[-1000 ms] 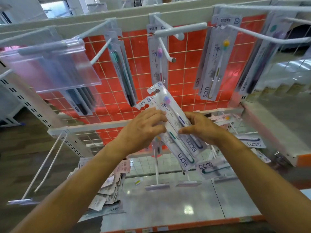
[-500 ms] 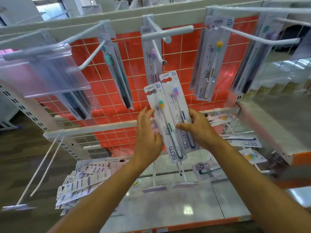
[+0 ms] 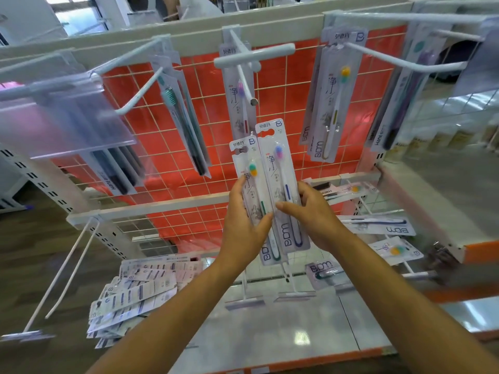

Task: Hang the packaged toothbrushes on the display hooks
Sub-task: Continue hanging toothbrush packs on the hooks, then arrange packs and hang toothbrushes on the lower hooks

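A grey shelf surface [image 3: 270,336] with an orange front edge runs under a display rack backed in red with a white wire grid [image 3: 194,152]. Wood-look floor [image 3: 29,255] lies to the left, and a bright window [image 3: 73,14] shows at the top left. White hooks jut from the top rail. The centre hook [image 3: 247,82] already carries one pack [image 3: 235,109], and more packs [image 3: 334,103] hang to the right. A heap of loose packs [image 3: 140,292] lies on the shelf at the left.

The left hand [image 3: 243,230] grips the green-headed pack [image 3: 252,190], thumb across its front. The right hand [image 3: 313,217] pinches the purple-headed pack [image 3: 279,168], thumb on the face and fingers on its right edge. The two packs stand side by side, touching, just below the centre hook's tip and clear of it.

A second ago they lay fanned and slanted, tops to the left, with the left hand flat over them. Now they stand nearly upright and sit higher against the grid.

The left hand's fingers are hidden behind its pack, and both hands cover the packs' lower halves. The right edge of the rack is blurred. A clear label holder [image 3: 62,117] veils the dark packs behind it.
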Demonstrator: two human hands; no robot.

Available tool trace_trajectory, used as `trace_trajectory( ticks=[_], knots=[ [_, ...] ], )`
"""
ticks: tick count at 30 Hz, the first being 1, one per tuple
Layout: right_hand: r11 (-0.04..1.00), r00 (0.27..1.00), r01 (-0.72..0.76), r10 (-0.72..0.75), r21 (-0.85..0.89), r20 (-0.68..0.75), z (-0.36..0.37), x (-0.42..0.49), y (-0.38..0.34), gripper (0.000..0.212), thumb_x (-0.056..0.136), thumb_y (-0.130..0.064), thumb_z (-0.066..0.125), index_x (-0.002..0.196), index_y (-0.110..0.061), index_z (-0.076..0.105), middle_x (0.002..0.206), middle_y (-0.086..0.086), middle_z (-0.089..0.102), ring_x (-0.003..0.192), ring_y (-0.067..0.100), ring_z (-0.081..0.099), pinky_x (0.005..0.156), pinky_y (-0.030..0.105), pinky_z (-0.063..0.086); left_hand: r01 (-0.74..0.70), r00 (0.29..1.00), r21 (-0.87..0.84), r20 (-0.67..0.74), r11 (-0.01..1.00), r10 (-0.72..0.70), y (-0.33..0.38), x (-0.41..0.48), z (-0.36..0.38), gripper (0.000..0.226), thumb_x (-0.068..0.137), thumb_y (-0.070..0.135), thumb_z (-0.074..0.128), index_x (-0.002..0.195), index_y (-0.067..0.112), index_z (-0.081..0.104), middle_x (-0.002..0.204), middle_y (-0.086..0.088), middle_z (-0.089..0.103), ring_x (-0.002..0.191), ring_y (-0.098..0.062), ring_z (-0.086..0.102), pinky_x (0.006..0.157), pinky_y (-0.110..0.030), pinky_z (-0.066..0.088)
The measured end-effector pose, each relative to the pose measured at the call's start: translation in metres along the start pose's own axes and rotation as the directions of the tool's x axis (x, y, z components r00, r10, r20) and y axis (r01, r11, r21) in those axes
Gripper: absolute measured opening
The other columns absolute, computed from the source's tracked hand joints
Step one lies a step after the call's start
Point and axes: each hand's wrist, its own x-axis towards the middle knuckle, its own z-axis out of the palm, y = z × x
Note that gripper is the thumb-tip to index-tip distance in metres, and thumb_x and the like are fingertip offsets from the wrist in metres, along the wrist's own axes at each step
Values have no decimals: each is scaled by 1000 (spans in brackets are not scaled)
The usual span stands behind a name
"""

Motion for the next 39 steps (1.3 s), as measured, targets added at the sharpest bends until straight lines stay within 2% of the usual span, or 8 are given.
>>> trace_trajectory(
  ticks=[5,10,15,18,23,27,32,39],
  knots=[
    [999,999,-31,32,32,-19,5,0,0,20,97,-9,52,111,-20,61,105,-2,70,91,8,70,72,22,57,27,999,-10,-39,1000,-28,5,0,1,79,85,3,70,133,50,29,137,16,43,127,-17,53,91,-43,57],
    [998,998,-65,65,26,-13,9,-2,1,24,98,-13,51,121,-13,59,110,4,70,95,15,70,77,31,59,32,995,47,-94,998,-28,6,2,2,80,83,13,74,141,41,26,144,5,41,130,-17,48,98,-45,52],
    [996,998,-67,68,55,-15,10,-5,-3,23,98,-15,52,119,-13,59,109,4,70,94,16,70,75,29,58,30,994,-1,-102,1000,-30,13,1,2,84,84,8,74,146,31,23,124,15,48,111,3,58,84,-19,55],
    [992,996,-81,84,96,-23,10,-7,-7,23,100,-22,47,117,-13,61,107,6,71,97,22,70,80,36,58,85,991,-43,-103,996,-89,14,0,2,91,83,6,74,150,30,17,116,21,49,96,14,60,77,-15,54],
    [983,993,-98,106,156,-42,10,-11,-5,29,101,-28,42,114,-18,66,116,4,69,111,18,64,96,38,50,119,984,-81,-123,990,-128,12,-3,0,78,82,4,74,142,28,31,125,7,59,110,-5,63,91,-33,56],
    [980,995,-98,99,172,-1,10,-18,-7,32,103,-13,36,107,-16,67,104,5,72,97,18,69,76,26,55,145,979,-103,-128,984,-158,11,-4,-4,53,83,5,73,128,18,48,117,-2,65,107,-18,66,90,-46,56],
    [979,994,-113,110,168,27,16,-22,-7,32,102,-10,38,104,-20,68,98,0,75,93,16,71,72,24,56,160,974,-113,-141,981,-176,13,-8,-9,33,87,12,70,109,30,54,108,0,68,100,-17,68,87,-46,57],
    [970,986,-168,169,178,8,24,-30,-7,27,101,-14,42,101,-20,68,97,3,75,89,16,72,70,26,58,217,968,-155,-92,964,-233,12,-13,-14,32,86,10,72,108,26,57,102,1,70,92,-15,70,79,-36,60]
  ],
)
